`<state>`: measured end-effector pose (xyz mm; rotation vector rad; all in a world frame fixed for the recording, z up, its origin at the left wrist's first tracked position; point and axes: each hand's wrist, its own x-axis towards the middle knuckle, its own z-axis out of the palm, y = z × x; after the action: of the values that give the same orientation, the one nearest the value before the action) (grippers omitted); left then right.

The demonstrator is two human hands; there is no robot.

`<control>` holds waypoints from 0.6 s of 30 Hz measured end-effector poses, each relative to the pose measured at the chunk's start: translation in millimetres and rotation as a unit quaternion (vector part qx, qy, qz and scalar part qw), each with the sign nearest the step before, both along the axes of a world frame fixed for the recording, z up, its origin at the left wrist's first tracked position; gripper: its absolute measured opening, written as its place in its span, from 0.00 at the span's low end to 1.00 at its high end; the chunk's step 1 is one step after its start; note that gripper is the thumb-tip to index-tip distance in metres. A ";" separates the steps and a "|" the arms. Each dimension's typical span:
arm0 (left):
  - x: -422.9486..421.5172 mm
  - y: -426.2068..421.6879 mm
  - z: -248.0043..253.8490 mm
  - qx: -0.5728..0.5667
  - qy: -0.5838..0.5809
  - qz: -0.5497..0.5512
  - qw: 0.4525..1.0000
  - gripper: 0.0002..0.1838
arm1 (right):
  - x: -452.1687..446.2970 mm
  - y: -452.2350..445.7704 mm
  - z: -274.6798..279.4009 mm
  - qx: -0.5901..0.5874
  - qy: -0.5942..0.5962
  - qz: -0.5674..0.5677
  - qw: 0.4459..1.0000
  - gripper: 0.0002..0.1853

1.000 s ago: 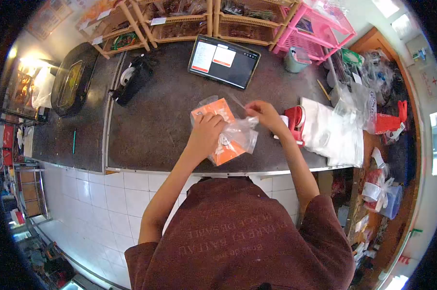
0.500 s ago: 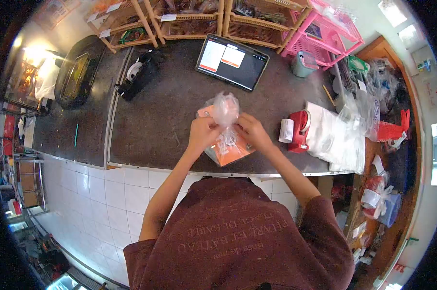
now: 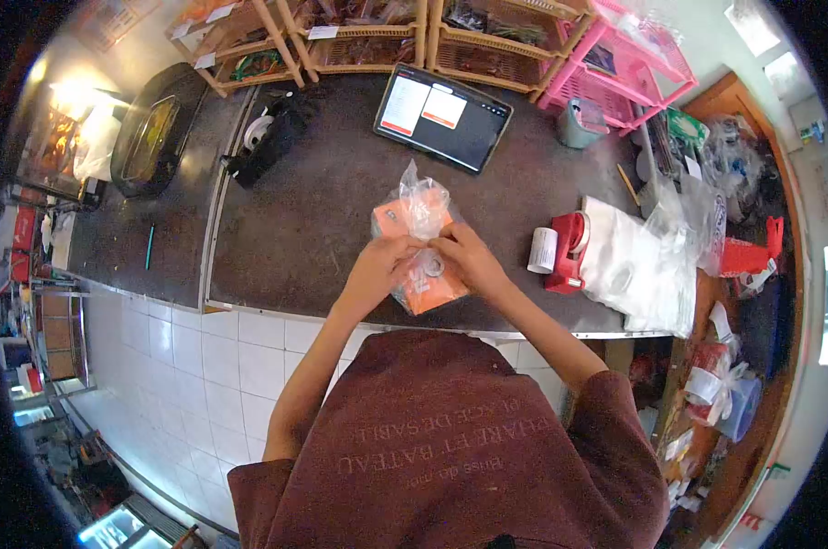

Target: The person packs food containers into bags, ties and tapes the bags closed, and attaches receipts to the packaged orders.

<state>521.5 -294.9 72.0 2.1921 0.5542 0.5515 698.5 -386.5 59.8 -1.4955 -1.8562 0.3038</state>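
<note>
An orange box (image 3: 434, 291) inside a clear plastic bag (image 3: 423, 212) lies on the dark counter in front of me. The gathered top of the bag stands up over the box, pointing away from me. My left hand (image 3: 388, 263) pinches the bag's plastic from the left, just over the box. From the right, my right hand (image 3: 470, 256) pinches it too, fingertips close to those of the left. Exactly how the plastic runs between the fingers is hidden.
A tablet (image 3: 442, 118) lies beyond the bag. On the right are a red tape dispenser (image 3: 569, 252), a stack of white plastic bags (image 3: 629, 265) and a grey cup (image 3: 580, 123). Far left sits a black tape dispenser (image 3: 260, 142). Tan shelves (image 3: 368, 41) and a pink rack (image 3: 620, 73) line the back.
Both hands have come closer together over the box. The bag's top, puffed up before, is now narrower and more pointed.
</note>
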 end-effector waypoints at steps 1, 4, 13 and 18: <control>0.1 -1.0 -1.3 0.041 -0.021 0.016 0.999 0.09 | 1.1 1.4 -0.1 -0.002 0.006 0.002 1.000 0.14; 6.5 -8.6 0.5 0.139 -0.067 0.057 0.986 0.04 | 4.8 3.0 3.7 -0.011 0.020 0.004 1.000 0.12; 31.5 -26.8 -1.5 0.102 0.022 0.149 0.983 0.08 | 22.9 11.4 12.2 -0.122 0.134 0.034 0.983 0.07; 30.1 -32.4 -3.4 0.046 0.018 0.175 0.983 0.08 | 40.4 21.4 15.7 -0.176 0.161 0.136 0.961 0.07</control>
<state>551.6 -327.2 68.6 2.2073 0.9602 0.7340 738.9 -365.1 75.5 -1.3102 -1.7981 0.9945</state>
